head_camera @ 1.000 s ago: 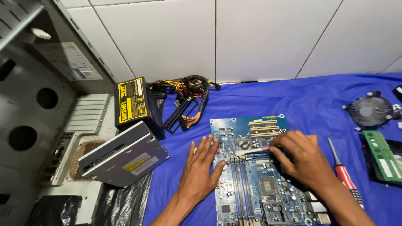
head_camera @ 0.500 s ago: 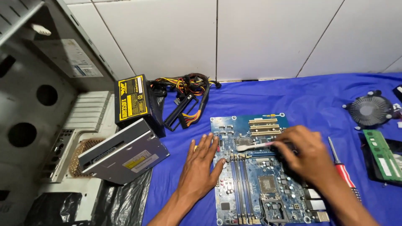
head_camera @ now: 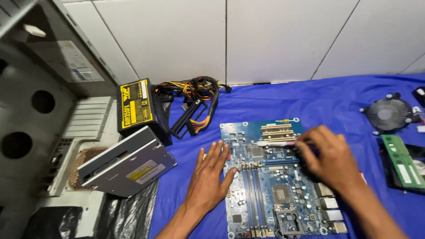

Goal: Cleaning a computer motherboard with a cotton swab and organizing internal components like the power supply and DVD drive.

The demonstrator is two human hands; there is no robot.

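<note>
At the far left stands an open computer case, with a disc drive and a black-and-yellow power supply beside it, unmoved since 1 second ago. The left hand still lies flat, fingers spread, on the left edge of the blue circuit board, which rests on the blue cloth. The right hand, its grip pinching a thin brush, has shifted slightly right across the board's upper part. A fan sits far right.
</note>
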